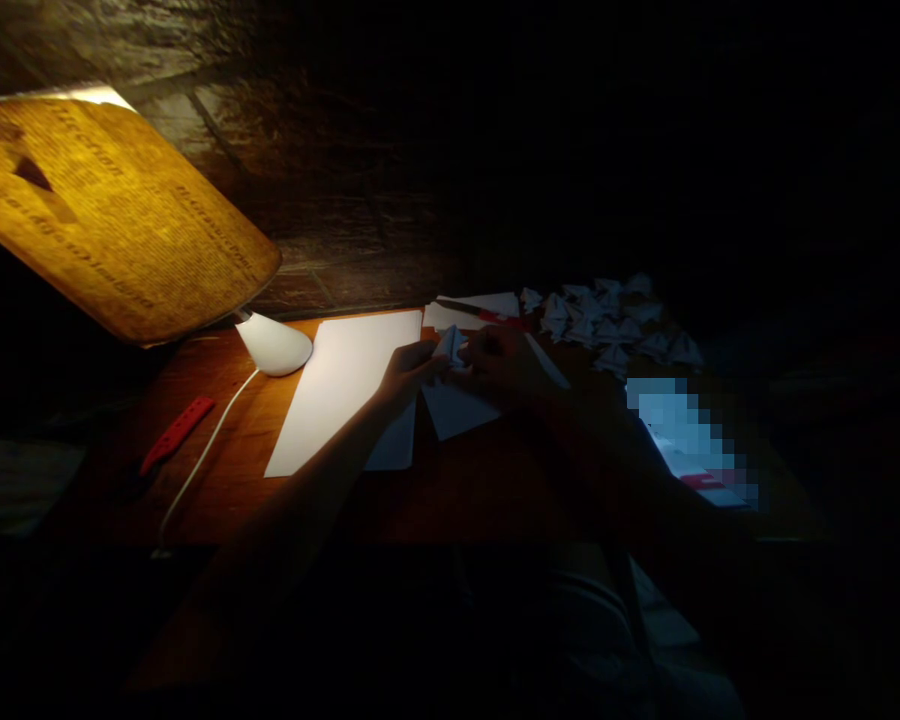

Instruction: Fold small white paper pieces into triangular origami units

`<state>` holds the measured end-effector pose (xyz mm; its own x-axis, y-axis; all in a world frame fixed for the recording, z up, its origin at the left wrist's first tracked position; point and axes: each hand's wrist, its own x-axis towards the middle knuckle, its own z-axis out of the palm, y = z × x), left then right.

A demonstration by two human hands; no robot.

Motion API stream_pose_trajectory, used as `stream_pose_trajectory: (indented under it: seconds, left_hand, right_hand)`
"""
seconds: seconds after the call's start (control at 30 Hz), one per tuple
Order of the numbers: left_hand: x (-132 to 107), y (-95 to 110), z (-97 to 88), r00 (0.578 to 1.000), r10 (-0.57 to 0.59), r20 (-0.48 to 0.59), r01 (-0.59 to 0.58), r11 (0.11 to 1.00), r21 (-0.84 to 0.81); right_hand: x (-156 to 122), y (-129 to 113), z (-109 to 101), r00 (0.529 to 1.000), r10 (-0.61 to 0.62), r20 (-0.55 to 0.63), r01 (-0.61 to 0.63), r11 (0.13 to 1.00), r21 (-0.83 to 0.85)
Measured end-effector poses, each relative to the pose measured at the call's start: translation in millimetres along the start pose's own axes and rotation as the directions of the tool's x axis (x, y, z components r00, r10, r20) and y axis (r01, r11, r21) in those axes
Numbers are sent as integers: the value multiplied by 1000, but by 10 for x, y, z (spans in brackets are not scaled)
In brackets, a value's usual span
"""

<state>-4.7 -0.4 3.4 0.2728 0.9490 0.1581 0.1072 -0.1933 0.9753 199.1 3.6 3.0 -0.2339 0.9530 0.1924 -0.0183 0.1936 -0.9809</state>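
Between my two hands is a small piece of folded white paper (450, 345), pointed at the top. My left hand (412, 366) pinches its left side, thumb and fingers pressed together. On the other side my right hand (499, 358) has its fingers bent against the paper; shadow hides much of that hand. Below the hands lies a loose white sheet (457, 408), partly covered by them. A stack of white paper (360, 380) rests just left, under my left forearm.
Several folded paper pieces (581, 325) cluster at the back right. A lit, blurred-out screen (694, 440) lies at the right. On the left stand a lamp's white base (274, 345) with a cord, a printed shade (120, 215) and a red cutter-like tool (178, 433). The wooden table (217, 360) is dim.
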Motion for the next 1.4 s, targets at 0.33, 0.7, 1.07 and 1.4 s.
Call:
stream_pose_trajectory:
  seconds: [0.33,0.7,1.07,1.4]
  left_hand:
    - [1,-11,-1,1000,-11,4,11,1000,-23]
    - [21,-23,24,1000,17,-20,-18,997,-69]
    - [28,-61,-2,999,21,-30,-23,997,-69]
    - [27,-60,2,999,31,-15,-31,999,-43]
  right_hand:
    - [-42,-91,-60,969,-213,122,235,949,-209]
    - [-28,-3,-28,958,-244,152,274,935,-225]
    - [-51,-53,-19,963,-229,142,257,938,-233]
    - [-46,-98,-18,955,-233,185,270,939,-212]
